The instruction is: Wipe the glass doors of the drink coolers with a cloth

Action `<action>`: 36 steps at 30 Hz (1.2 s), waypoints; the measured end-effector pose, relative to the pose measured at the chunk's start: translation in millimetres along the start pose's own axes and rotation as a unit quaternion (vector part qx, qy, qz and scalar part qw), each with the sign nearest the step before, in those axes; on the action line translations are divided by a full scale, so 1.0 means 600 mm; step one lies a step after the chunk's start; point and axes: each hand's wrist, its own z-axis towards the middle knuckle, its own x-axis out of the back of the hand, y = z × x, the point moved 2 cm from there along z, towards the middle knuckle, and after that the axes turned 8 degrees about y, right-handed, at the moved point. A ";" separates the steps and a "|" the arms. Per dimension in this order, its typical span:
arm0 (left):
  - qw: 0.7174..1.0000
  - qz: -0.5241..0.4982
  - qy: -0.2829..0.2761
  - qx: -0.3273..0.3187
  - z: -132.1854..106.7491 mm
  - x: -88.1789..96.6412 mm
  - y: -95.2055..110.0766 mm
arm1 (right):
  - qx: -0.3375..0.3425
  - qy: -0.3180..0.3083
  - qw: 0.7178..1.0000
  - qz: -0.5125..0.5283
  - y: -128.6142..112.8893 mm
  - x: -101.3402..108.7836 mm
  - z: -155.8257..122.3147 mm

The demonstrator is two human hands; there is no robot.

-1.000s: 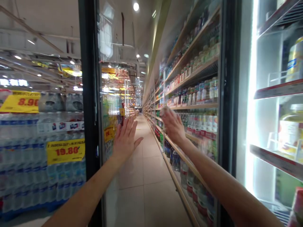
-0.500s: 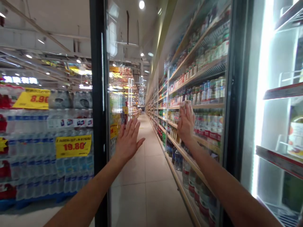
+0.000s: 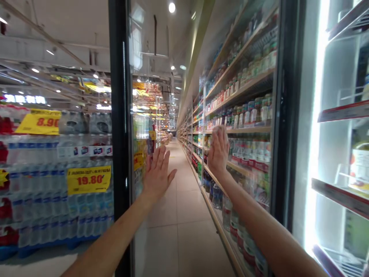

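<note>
A tall glass fridge door with a black frame (image 3: pixel 117 115) stands open in front of me, and I see the shop aisle through its pane. My left hand (image 3: pixel 157 173) lies flat on the glass near the door's left edge, fingers stretched up and slightly apart, holding nothing. My right hand (image 3: pixel 218 150) is also pressed flat to the pane further right, fingers straight and pointing up. I see nothing in it now.
The lit fridge interior (image 3: pixel 343 111) with shelves of bottles is at the right. Through the glass, long shelves of drinks (image 3: pixel 248 111) line a tiled aisle (image 3: pixel 184 207). Stacked water packs with yellow price signs (image 3: pixel 88 179) stand at the left.
My right hand slid right and up across the glass, then back a little to the left. A pale thing seen at its fingers earlier no longer shows. My left hand barely moved.
</note>
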 end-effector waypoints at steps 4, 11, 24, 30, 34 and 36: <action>0.995 -0.078 0.047 -0.029 0.019 -0.016 0.048 | 0.024 -0.117 0.983 0.140 -0.076 -0.002 -0.031; 0.992 -0.051 0.068 -0.093 0.063 -0.055 0.088 | -0.064 -0.028 0.944 0.323 -0.059 0.019 -0.027; 0.984 -0.080 0.038 -0.153 0.032 -0.011 0.013 | 0.136 -0.035 0.990 -0.024 0.026 0.020 -0.033; 0.989 -0.028 0.052 -0.138 0.068 -0.012 -0.043 | 0.141 -0.027 0.990 -0.011 0.030 0.021 -0.036; 0.996 0.011 0.084 -0.042 0.093 0.002 -0.093 | 0.135 -0.025 0.991 -0.012 0.031 0.019 -0.037; 0.991 0.007 0.044 -0.128 0.051 0.000 -0.074 | 0.133 -0.029 0.991 -0.013 0.031 0.018 -0.038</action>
